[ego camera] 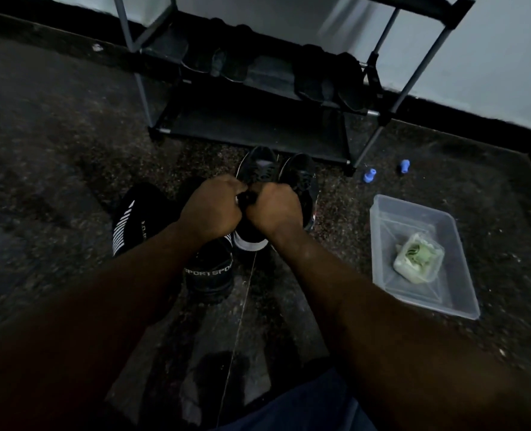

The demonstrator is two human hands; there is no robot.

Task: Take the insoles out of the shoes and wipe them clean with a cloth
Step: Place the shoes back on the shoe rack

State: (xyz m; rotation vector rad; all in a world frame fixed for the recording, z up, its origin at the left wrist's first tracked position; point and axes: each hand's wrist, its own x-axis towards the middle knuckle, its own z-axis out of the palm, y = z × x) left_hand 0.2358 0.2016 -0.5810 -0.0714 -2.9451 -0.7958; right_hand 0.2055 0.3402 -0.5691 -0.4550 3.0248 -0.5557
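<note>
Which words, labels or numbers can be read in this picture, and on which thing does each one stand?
"SPORT SPO": white letters on a band of the black shoe nearest to the person; the rest is not visible.
Small white letters on the striped shoe: too blurred to read.
Elsewhere no text shows.

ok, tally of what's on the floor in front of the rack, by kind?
Black shoes: 4
Blue small pieces: 2
Clear tub: 1
Cloth, in the tub: 1
Total: 8
Shoes on the rack are too dark to count.
</note>
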